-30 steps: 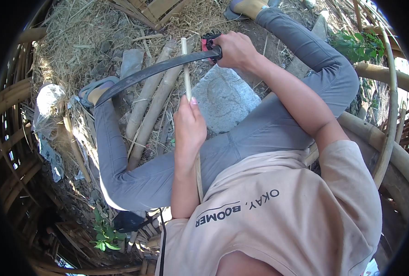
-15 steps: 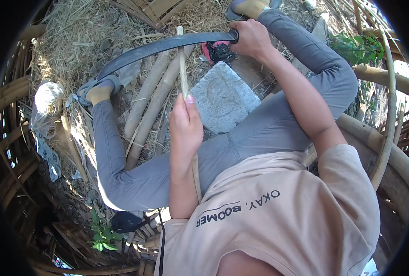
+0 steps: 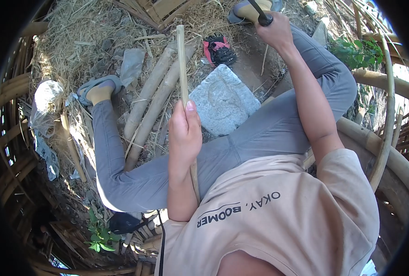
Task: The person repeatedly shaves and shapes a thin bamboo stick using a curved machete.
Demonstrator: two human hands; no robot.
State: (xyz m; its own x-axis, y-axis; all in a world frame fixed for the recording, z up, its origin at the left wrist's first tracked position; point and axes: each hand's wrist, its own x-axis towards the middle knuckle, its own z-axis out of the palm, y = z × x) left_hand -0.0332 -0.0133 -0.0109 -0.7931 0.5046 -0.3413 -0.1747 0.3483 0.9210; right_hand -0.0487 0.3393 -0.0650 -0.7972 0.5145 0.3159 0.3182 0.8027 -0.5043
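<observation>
My left hand (image 3: 185,128) is wrapped round a pale, slender bamboo stick (image 3: 182,62), thumb along its side. The stick stands out ahead of the hand, and its lower end runs behind my forearm to the shirt. At the upper right, my right hand (image 3: 275,31) grips the black handle (image 3: 265,19) of a curved-blade knife. Only a short dark piece of the blade (image 3: 257,6) shows; the rest lies beyond the top edge. Knife and stick are apart. Between my legs sits a square stone block (image 3: 224,100), just right of the stick.
Two bamboo poles (image 3: 151,94) lie on the ground left of the block. Pink-and-black gloves (image 3: 219,49) rest beyond it. Straw (image 3: 82,41) and plastic bags (image 3: 48,99) are scattered at the left. Bamboo framing (image 3: 383,138) curves round at the right.
My right hand has swung the knife up and to the right, off the stick it was crossing near the tip. My left hand has dipped slightly with the stick.
</observation>
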